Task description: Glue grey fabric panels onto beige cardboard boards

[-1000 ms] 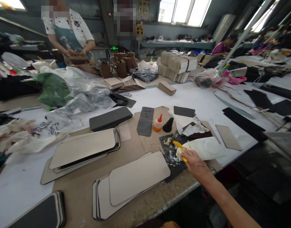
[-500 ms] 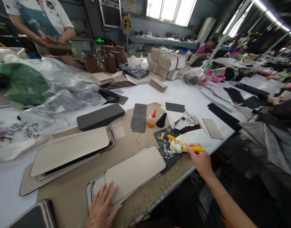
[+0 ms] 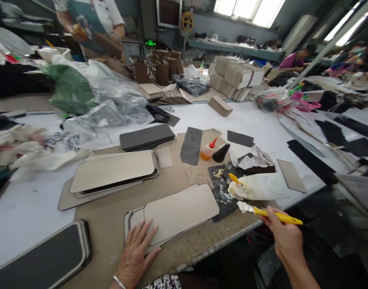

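My right hand [image 3: 284, 237] is closed round the yellow handle of a glue brush [image 3: 271, 213], its white-loaded bristles pointing left just off the table's near edge. My left hand [image 3: 137, 251] lies flat with fingers spread on the near-left corner of a stack of rounded grey card panels [image 3: 180, 210]. Right of the stack, a white glue pouch [image 3: 262, 188] with a second yellow tool stuck in it rests on a glue-smeared black sheet [image 3: 223, 192].
More card panel stacks [image 3: 112, 172] and black panels [image 3: 146, 136] lie to the left, with another black stack [image 3: 42, 261] near the corner. An orange glue bottle [image 3: 208, 150] and a black cone [image 3: 221, 153] stand mid-table. Plastic bags [image 3: 102, 100] lie behind. A person [image 3: 90, 20] works across the table.
My right hand pulled the loaded brush out of the glue pouch and back toward me. My left hand came into view and settled on the card stack.
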Action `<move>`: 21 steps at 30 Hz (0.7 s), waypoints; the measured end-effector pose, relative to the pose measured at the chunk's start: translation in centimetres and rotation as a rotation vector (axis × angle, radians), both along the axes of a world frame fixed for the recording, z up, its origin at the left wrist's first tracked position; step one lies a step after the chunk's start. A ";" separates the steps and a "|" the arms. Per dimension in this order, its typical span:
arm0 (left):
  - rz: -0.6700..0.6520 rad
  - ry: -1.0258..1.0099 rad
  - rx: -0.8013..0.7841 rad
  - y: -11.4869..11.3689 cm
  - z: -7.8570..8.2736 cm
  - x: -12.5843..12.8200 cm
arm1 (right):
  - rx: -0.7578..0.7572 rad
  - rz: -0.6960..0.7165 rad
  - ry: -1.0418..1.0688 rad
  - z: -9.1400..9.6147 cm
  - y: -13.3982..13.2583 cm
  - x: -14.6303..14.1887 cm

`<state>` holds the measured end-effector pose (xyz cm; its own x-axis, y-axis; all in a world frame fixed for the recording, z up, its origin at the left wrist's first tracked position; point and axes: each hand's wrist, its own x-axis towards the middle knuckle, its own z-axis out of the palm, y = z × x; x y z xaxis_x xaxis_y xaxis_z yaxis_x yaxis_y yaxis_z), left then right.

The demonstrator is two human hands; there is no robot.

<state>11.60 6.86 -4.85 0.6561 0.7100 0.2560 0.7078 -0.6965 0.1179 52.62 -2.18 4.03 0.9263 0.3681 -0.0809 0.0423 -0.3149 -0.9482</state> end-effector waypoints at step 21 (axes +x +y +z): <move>0.046 -0.175 -0.075 -0.4 0.5 -0.3 | -0.029 0.976 0.151 -1.7 11.2 -23.6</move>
